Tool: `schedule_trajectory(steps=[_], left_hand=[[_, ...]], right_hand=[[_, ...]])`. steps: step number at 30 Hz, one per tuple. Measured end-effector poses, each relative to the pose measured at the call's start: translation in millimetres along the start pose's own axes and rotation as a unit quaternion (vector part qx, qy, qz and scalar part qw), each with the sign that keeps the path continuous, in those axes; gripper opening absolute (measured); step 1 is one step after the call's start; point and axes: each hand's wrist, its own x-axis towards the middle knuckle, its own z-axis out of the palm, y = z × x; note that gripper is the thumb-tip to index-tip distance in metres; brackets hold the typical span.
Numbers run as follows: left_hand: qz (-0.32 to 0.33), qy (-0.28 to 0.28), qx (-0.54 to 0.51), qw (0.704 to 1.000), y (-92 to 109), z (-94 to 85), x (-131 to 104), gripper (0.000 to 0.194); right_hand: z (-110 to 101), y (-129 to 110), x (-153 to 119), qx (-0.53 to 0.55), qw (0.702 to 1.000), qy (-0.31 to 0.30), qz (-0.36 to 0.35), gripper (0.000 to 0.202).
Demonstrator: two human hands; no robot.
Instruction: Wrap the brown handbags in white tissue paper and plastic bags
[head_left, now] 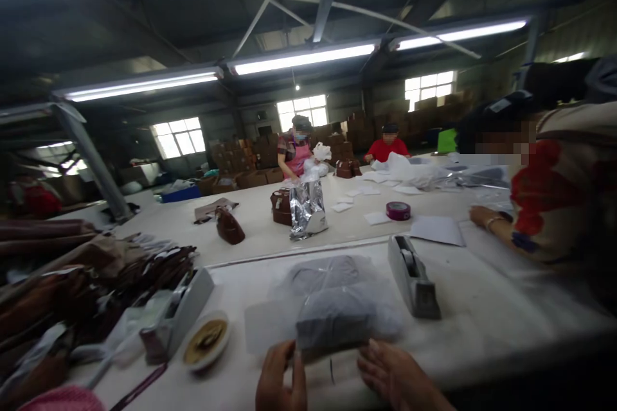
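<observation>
A grey bag wrapped in clear plastic point(337, 308) lies on the white table in front of me. Near its front left corner is my left hand point(281, 377), thumb and fingers apart and nothing visible between them. My right hand point(398, 374) is at the front right corner, palm turned inward, its fingers stretched out. Blur hides whether either hand touches the plastic. Between the hands a short dark strip point(331, 371) shows on the tabletop. A grey tape dispenser point(414, 279) stands just right of the wrapped bag.
To the left are a bowl point(206, 341), another tape dispenser point(180, 314) and heaped brown material point(110, 289). Purple tape point(398, 210), white sheets point(436, 230), a silver bag point(308, 209) and brown bags point(281, 205) lie beyond. A person point(554, 205) leans in at right; two others work across the table.
</observation>
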Motion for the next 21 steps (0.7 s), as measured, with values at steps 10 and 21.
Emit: schedule_trajectory(steps=[10,21], left_hand=[[0.129,-0.228,0.183,0.948,-9.2,10.3,34.9,0.093],[-0.009,-0.347,0.036,0.937,-28.4,7.5,59.0,0.093]], right_hand=[[34.1,-15.5,9.1,0.103,0.991,0.049,0.072,0.062],[50.6,-17.6,35.3,0.051,0.996,0.071,0.027,0.035]])
